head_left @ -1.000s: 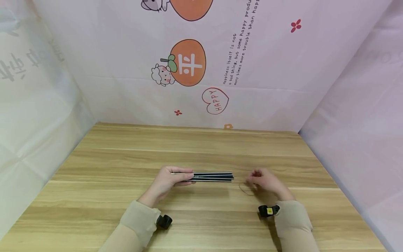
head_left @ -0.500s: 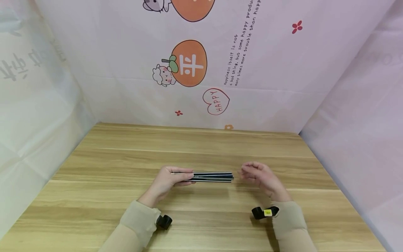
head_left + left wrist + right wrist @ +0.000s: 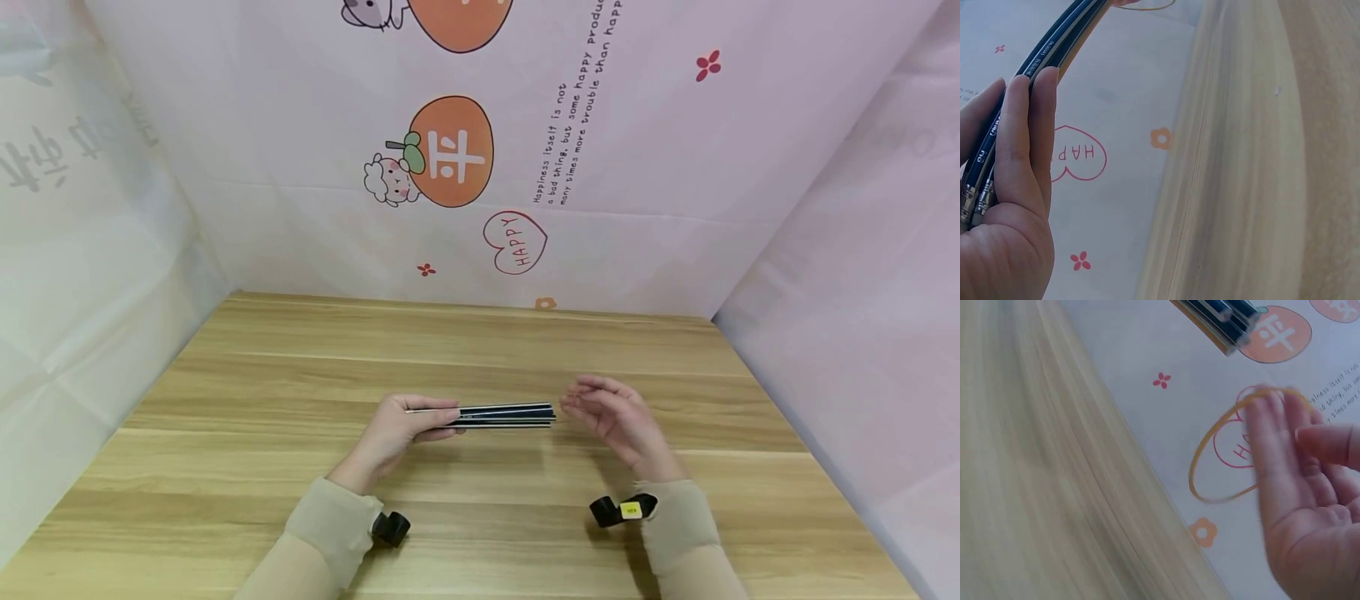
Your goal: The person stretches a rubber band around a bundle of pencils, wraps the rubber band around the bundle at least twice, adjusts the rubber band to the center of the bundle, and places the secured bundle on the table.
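My left hand (image 3: pixel 401 425) grips a bundle of dark pencils (image 3: pixel 506 416), held level above the table. Metal ferrules and eraser ends (image 3: pixel 984 197) sit near the palm in the left wrist view, while the other ends point right. A yellowish rubber band (image 3: pixel 1195 465) is at the fingers of my right hand (image 3: pixel 1310 481); its loop hangs out beside them and partly passes behind the hand. The thumb lies against the fingers there. In the head view the right hand stands just right of the pencils' free ends, a small gap apart.
A wood-grain table (image 3: pixel 480 533) lies under both hands. White printed cloth (image 3: pixel 637 167) rises behind it, with more cloth at the left (image 3: pixel 90 250) and right sides. Small black cameras are strapped to both wrists.
My right hand has moved left and slightly up toward the pencils' free ends, its fingers spreading more. The left hand has stayed in place; the pencils' free ends have risen slightly.
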`<state>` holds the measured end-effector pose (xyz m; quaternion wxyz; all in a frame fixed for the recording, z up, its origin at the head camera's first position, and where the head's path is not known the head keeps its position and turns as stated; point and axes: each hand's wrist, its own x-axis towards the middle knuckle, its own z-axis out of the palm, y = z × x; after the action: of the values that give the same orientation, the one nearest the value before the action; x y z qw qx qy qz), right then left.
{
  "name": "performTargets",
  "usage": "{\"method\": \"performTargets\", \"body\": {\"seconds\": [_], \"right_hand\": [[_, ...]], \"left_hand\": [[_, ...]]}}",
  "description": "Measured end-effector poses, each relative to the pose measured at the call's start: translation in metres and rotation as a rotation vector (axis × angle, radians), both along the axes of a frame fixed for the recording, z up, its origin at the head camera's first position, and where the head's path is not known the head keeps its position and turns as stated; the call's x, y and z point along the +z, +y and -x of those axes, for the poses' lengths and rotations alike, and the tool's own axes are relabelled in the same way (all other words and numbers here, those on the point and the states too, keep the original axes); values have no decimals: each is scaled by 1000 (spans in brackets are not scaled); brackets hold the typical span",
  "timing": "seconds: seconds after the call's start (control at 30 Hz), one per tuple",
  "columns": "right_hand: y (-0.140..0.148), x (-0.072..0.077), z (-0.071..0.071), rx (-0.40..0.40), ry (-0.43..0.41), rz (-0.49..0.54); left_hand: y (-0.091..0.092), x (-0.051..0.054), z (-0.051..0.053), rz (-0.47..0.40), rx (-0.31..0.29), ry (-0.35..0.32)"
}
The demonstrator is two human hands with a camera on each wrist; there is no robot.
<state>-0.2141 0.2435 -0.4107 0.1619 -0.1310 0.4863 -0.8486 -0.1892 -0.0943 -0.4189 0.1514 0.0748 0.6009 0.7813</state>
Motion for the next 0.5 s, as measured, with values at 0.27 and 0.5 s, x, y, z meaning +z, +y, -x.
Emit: {"method": "performTargets", "body": {"seconds": [0.27,0.5], "right_hand": [[-13,0,-4,-112,29,103],[-17,0,-6,-127,46,-15]], "left_hand": [[0,1,0,2,-5,6],[0,1,0,0,-4,23]]}}
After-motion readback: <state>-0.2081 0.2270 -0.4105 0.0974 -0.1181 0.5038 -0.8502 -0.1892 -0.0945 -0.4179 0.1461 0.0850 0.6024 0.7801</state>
